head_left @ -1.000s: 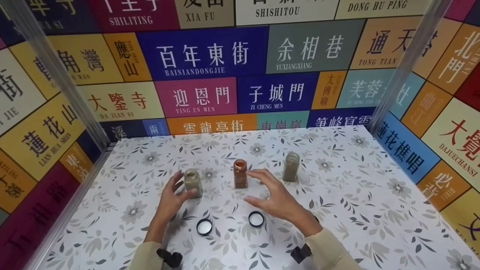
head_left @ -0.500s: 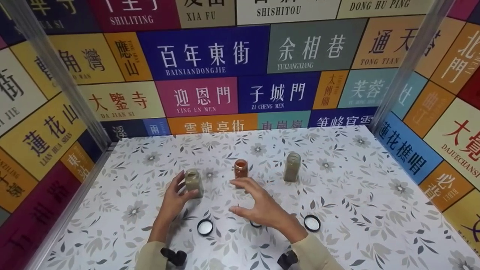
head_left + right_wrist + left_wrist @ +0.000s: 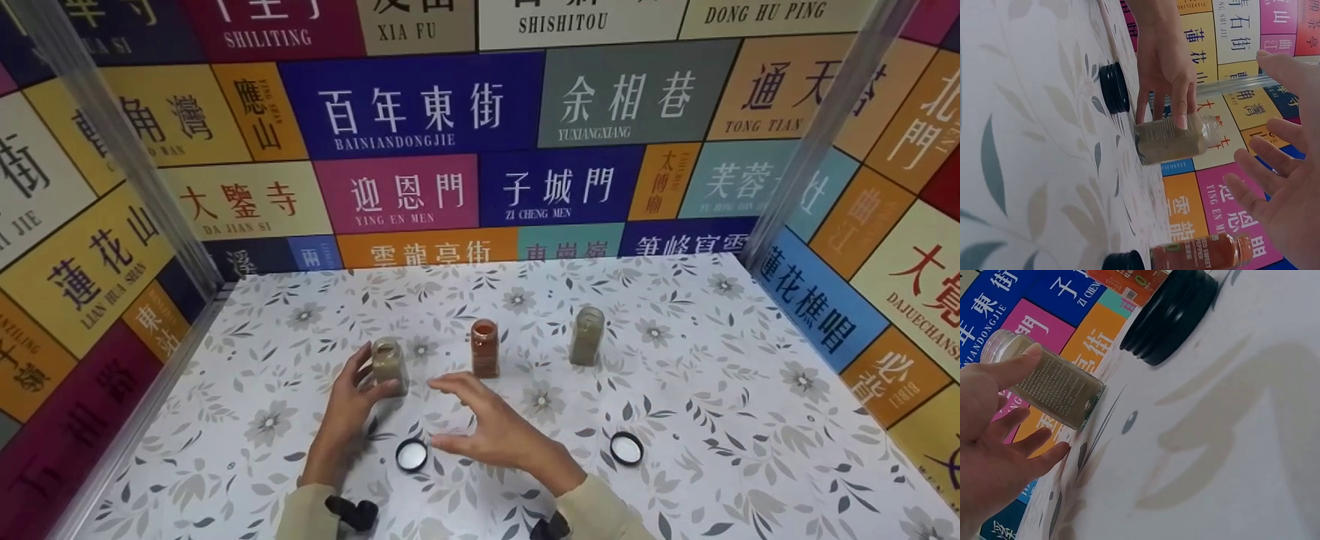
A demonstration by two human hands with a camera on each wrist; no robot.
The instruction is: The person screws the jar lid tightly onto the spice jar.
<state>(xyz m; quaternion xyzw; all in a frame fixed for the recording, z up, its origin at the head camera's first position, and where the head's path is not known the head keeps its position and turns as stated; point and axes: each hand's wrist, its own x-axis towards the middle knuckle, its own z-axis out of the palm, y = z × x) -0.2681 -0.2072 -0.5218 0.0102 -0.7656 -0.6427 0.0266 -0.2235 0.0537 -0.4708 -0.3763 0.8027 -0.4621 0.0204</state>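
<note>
My left hand (image 3: 349, 401) holds an uncapped glass spice jar (image 3: 388, 364) of grey-green powder, upright on the table. In the left wrist view its thumb lies on the jar (image 3: 1058, 385), with the other fingers spread beside it. My right hand (image 3: 495, 431) is in the air to the right of that jar, thumb and fingers apart, nothing between them. Between the hands lies a black screw lid (image 3: 412, 454), its pale inside facing up. Behind the right hand stands an uncapped jar of orange-red powder (image 3: 485, 351).
A third uncapped jar (image 3: 586, 337) of grey-green powder stands further right, with another black lid (image 3: 627, 448) in front of it. The right wrist view shows a black lid (image 3: 1123, 260) by the orange-red jar. Sign-printed walls (image 3: 405, 105) enclose the floral-patterned table (image 3: 720, 360).
The right hand has moved left and nearer me, away from the orange-red jar towards the left jar. It now hides the middle lid in the head view. The left hand has stayed at its jar.
</note>
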